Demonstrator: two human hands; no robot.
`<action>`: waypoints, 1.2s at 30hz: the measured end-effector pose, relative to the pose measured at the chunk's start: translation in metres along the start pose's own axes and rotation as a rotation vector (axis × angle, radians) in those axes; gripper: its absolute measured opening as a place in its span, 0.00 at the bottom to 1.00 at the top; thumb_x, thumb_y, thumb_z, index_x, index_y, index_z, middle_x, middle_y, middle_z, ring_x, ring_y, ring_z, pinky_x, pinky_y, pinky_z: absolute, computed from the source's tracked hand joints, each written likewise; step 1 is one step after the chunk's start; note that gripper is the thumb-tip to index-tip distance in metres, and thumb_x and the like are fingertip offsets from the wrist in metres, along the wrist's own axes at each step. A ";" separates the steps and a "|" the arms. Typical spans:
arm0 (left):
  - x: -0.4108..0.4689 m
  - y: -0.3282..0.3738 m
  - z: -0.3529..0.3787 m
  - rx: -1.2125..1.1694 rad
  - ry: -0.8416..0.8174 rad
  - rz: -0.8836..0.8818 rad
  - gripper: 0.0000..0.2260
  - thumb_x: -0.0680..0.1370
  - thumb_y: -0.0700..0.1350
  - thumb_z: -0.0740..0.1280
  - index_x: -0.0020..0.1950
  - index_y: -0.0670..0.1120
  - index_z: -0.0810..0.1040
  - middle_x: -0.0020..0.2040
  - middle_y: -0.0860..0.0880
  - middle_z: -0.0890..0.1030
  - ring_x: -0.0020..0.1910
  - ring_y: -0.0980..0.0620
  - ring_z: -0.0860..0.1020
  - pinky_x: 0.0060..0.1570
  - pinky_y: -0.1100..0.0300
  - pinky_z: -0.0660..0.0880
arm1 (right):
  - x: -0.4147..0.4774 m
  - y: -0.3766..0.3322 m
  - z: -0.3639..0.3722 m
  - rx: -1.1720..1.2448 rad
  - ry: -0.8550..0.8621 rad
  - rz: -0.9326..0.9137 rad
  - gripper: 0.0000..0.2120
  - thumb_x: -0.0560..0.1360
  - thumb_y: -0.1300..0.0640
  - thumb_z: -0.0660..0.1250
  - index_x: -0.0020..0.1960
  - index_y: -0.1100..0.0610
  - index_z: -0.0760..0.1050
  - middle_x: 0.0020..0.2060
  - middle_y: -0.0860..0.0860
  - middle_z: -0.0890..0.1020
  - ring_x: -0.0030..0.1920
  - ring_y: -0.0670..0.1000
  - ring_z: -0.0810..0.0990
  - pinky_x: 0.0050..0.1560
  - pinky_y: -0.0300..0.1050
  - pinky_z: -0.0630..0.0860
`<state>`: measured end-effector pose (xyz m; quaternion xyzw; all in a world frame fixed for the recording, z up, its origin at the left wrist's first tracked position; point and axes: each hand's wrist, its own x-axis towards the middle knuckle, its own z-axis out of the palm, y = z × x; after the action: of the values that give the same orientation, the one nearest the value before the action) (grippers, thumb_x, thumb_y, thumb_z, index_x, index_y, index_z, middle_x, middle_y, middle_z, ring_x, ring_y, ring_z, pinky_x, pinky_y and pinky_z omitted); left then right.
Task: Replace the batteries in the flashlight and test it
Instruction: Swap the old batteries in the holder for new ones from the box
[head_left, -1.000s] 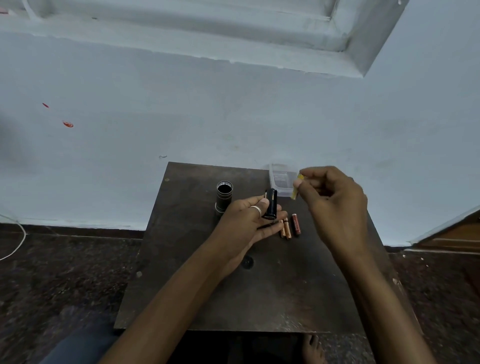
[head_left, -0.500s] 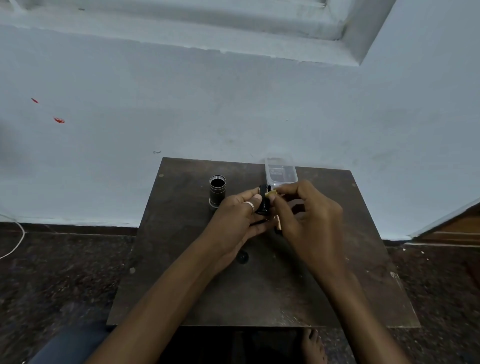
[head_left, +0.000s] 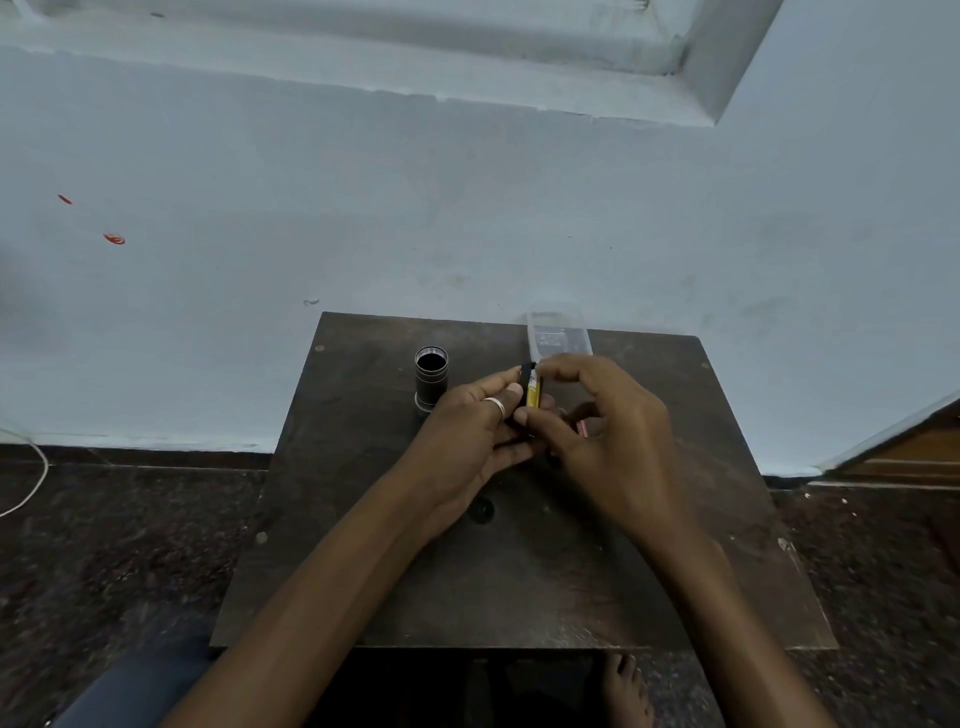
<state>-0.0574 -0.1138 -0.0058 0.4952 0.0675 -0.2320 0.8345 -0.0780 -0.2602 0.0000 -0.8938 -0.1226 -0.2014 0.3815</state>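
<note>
My left hand (head_left: 470, 441), with a ring on one finger, holds a small black battery holder (head_left: 524, 375) above the dark table (head_left: 519, 587). My right hand (head_left: 618, 436) pinches a yellow battery (head_left: 533, 393) between thumb and forefinger, pressed against the side of the holder. The black flashlight body (head_left: 431, 378) stands upright on the table, open end up, left of my hands. A sliver of an orange battery (head_left: 582, 428) shows on the table under my right hand; the other loose ones are hidden.
A clear plastic box (head_left: 557, 332) sits at the table's far edge by the wall. A small black cap (head_left: 481, 510) lies on the table below my left wrist. A bare foot (head_left: 626, 691) shows under the near edge. A white cable (head_left: 31, 483) lies on the floor at left.
My right hand brought the yellow battery down and left from mid-air onto the black holder in my left hand. The loose batteries on the table are now mostly covered.
</note>
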 end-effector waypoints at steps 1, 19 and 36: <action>0.000 0.001 0.000 -0.009 0.003 -0.002 0.13 0.84 0.39 0.57 0.66 0.43 0.76 0.59 0.37 0.82 0.59 0.43 0.82 0.55 0.51 0.81 | 0.001 0.001 -0.002 0.002 -0.030 0.036 0.19 0.71 0.54 0.77 0.61 0.52 0.79 0.55 0.41 0.81 0.56 0.42 0.79 0.52 0.37 0.78; -0.003 -0.005 0.004 0.177 0.003 0.020 0.12 0.82 0.42 0.63 0.63 0.39 0.80 0.55 0.34 0.83 0.53 0.45 0.83 0.48 0.56 0.82 | 0.003 0.001 -0.005 0.104 -0.171 0.187 0.32 0.68 0.59 0.79 0.68 0.49 0.72 0.54 0.42 0.81 0.47 0.42 0.81 0.46 0.25 0.73; -0.005 -0.002 0.001 0.118 -0.039 0.046 0.09 0.79 0.36 0.66 0.58 0.39 0.82 0.45 0.46 0.86 0.45 0.54 0.84 0.43 0.63 0.80 | 0.002 -0.002 -0.003 0.331 -0.105 0.314 0.31 0.65 0.70 0.78 0.62 0.47 0.74 0.52 0.46 0.84 0.50 0.42 0.85 0.50 0.36 0.81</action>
<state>-0.0634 -0.1142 -0.0052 0.5404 0.0263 -0.2259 0.8101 -0.0774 -0.2610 0.0039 -0.8363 -0.0331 -0.0700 0.5428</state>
